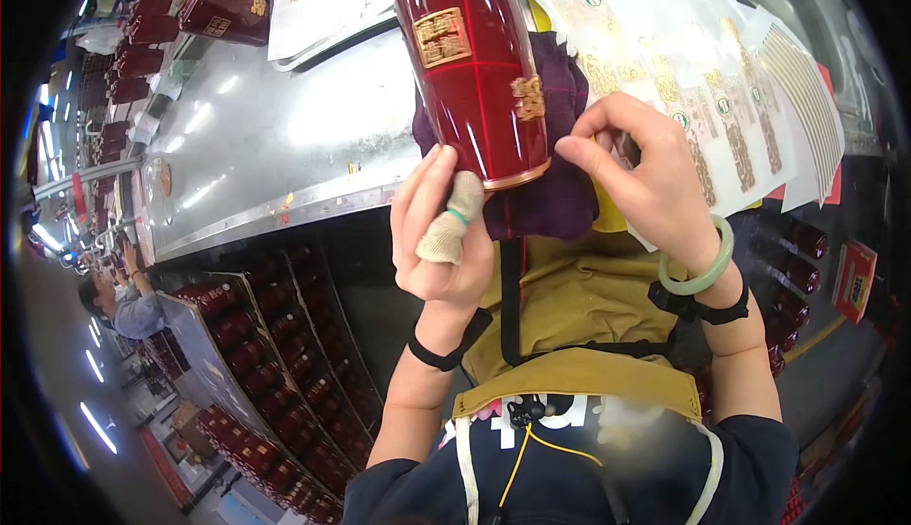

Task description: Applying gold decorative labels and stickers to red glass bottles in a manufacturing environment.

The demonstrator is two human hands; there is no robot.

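A glossy dark red bottle (479, 79) lies tilted on a purple cloth (567, 183), with its base toward me. It carries a square gold emblem (443, 38) and a smaller gold emblem (528, 98) near its right edge. Thin red light lines cross its surface. My left hand (438, 240) is closed against the bottle's lower left side and base; one digit wears a beige cloth cover (450, 226) with a green band. Just right of the base, my right hand (655, 169) has thumb and forefinger brought together, apart from the bottle. What they hold, if anything, I cannot make out.
White sheets of gold emblems (721, 98) cover the bench's right side. A white tray (327, 12) stands back left on the metal bench (237, 136), near more red bottles (223, 12). Racks of bottles (251, 335) stand lower left. A person (133, 307) is farther left.
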